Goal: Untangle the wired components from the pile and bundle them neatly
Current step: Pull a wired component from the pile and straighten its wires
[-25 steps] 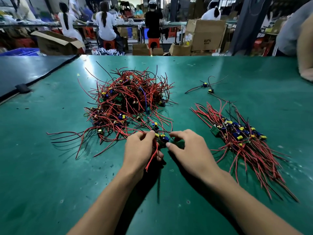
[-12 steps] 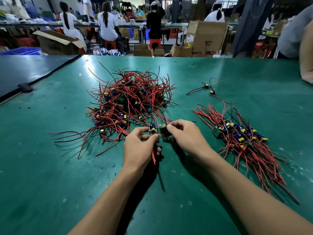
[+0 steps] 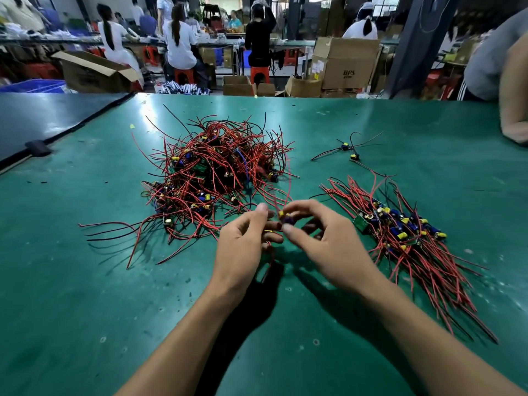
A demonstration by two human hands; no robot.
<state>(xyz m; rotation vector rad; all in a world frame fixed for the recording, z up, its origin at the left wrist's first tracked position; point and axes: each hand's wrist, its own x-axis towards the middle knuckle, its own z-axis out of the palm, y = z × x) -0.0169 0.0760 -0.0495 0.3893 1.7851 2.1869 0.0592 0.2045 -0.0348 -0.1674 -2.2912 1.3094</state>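
Since a second ago both hands had lifted off the mat, centre frame, just below the tangled pile (image 3: 217, 178). Right hand (image 3: 328, 247) pinched one wired component (image 3: 285, 218); left hand (image 3: 243, 247) gripped its red leads (image 3: 289, 192) (some still trailing into the heap). Judged nearly freed. Sorted bundle (image 3: 405, 241) lay at right. Green table (image 3: 85, 295) at lower left offered pulling room; far edge well off.

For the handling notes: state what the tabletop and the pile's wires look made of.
Tabletop: likely green rubber or vinyl mat, semi-gloss; it mirrors overhead light and shows scuffs.
Tangled pile's wires: seemingly smooth red and black plastic insulation, flexible; they curl loosely.
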